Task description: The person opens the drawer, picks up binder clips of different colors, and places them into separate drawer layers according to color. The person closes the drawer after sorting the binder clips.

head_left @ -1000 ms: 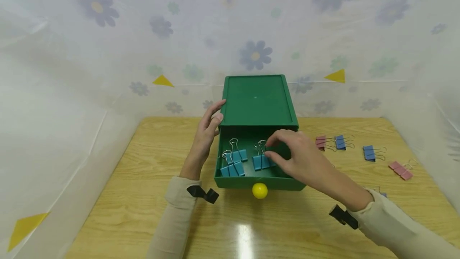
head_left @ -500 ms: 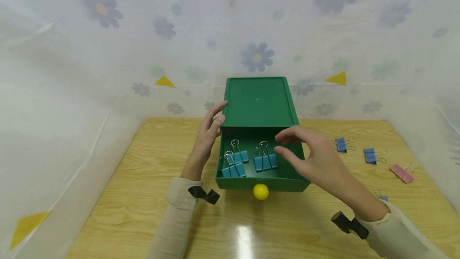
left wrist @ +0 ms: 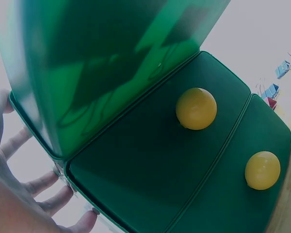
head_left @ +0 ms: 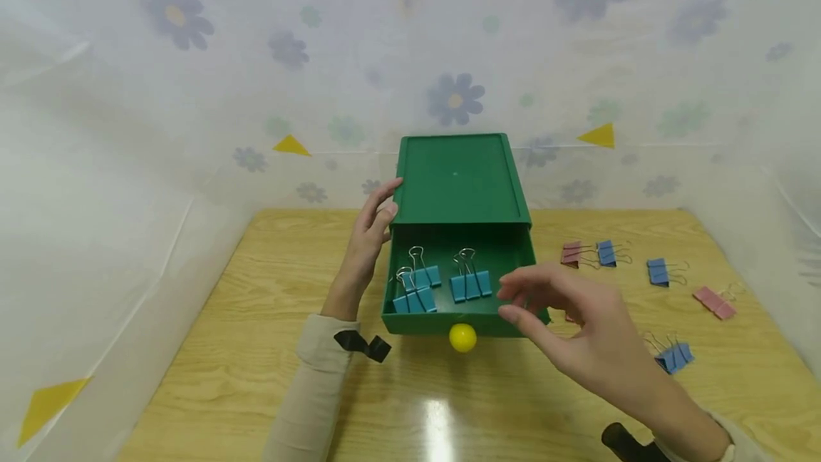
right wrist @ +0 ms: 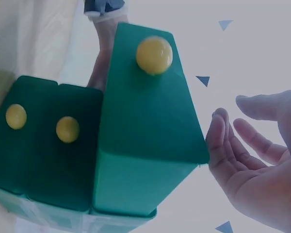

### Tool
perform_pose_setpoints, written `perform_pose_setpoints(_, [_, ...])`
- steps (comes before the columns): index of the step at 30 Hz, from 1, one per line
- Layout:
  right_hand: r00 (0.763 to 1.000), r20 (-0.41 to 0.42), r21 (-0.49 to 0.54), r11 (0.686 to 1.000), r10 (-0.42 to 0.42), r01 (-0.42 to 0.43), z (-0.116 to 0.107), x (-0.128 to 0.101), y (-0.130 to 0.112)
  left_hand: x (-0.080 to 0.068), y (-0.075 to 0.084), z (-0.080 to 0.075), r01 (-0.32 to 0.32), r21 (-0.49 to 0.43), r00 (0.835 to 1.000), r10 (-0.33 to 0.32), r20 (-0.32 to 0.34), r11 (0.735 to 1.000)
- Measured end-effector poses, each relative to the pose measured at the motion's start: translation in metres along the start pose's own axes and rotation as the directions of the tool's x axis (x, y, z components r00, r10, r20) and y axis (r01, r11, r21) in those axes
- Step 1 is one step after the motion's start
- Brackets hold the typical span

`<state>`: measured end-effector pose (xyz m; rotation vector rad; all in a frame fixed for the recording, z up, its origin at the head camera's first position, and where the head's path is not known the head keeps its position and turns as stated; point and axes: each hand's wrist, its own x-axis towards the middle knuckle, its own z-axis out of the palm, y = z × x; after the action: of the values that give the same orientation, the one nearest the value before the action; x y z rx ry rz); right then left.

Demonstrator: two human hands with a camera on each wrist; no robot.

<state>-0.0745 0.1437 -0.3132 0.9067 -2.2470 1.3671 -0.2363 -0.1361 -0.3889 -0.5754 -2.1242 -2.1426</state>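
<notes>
The right hand [head_left: 593,348] drew back from the rightmost teal metal binder clip [head_left: 471,287] in the green plastic drawer [head_left: 413,324].

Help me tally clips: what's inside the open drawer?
Three teal clips. The green top hides the back of the drawer; the right hand covers part of its right side.
</notes>
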Motion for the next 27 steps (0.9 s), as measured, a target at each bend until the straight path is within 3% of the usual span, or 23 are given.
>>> perform_pose_setpoints(5, [0.998, 0.006, 0.041, 0.997, -0.070, 0.070, 0.011, -0.014, -0.001, 0.000, 0.000, 0.000, 0.005, 0.001, 1.000, -0.005, -0.007, 1.000])
perform_pose_setpoints(12, [0.988, 0.119, 0.064, 0.992, 0.098, -0.107, 0.029, -0.035, 0.002, 0.001, -0.002, 0.000, 0.004, -0.003, 1.000, -0.004, -0.006, 1.000])
perform_pose_setpoints(14, [0.984, 0.139, 0.067, 0.991, 0.109, -0.119, 0.036, -0.038, 0.006, 0.001, -0.002, 0.000, 0.004, -0.001, 1.000, -0.004, -0.007, 1.000])
perform_pose_setpoints(20, [0.991, 0.118, 0.043, 0.996, 0.070, -0.076, 0.052, -0.042, 0.017, 0.000, 0.000, 0.000, 0.001, 0.006, 1.000, -0.001, -0.007, 1.000])
perform_pose_setpoints(27, [0.992, 0.094, -0.011, 0.997, 0.082, -0.082, 0.058, -0.039, 0.022, 0.000, 0.000, 0.000, 0.002, 0.008, 1.000, -0.002, -0.005, 1.000])
